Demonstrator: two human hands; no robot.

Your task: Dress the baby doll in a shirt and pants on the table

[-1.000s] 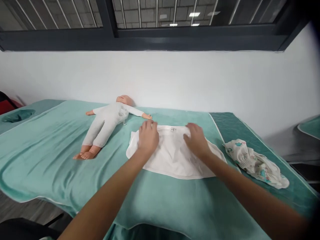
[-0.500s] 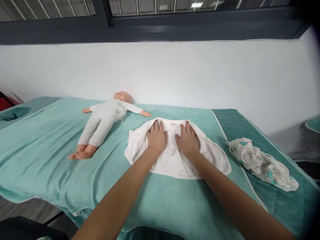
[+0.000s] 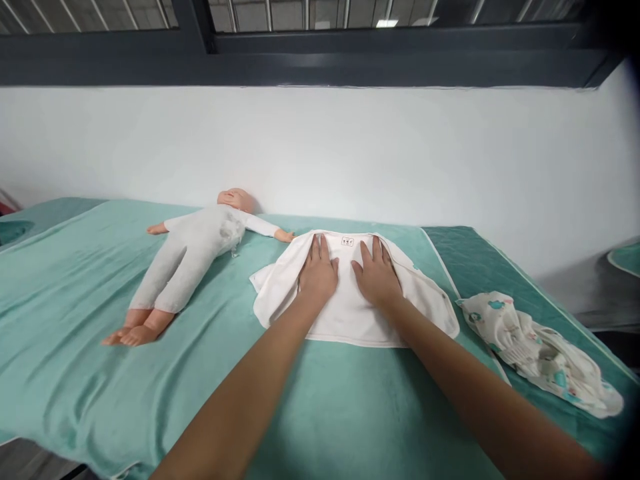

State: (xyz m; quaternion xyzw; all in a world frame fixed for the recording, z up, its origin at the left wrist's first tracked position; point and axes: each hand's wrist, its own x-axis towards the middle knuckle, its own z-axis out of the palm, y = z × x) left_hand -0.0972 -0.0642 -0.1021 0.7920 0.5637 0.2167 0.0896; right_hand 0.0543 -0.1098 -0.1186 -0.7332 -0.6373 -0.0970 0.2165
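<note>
A small white baby top [image 3: 345, 313] lies spread open on the green sheet, its inside facing up and a printed label showing at the neck. My left hand [image 3: 319, 272] rests flat on it, left of the label, with fingers pointing toward the neck edge. To the right of the label, my right hand [image 3: 376, 275] presses on the cloth with its fingers spread; some fingertips are partly under the folded-back front panels. Left of the top, a baby doll [image 3: 187, 253] in white lies on its back, one hand close to the garment's edge.
A crumpled white cloth item with coloured prints [image 3: 543, 353] lies at the right on a darker green cover [image 3: 480, 267]. The green sheet [image 3: 320, 420] has wrinkles at the left. Behind it stands a white wall [image 3: 320, 153] beneath a dark window frame [image 3: 380, 60].
Both hands have slid slightly toward the neck edge, and the top's lower hem looks flatter. The camera view has shifted a little, moving the doll left and lower in the picture.
</note>
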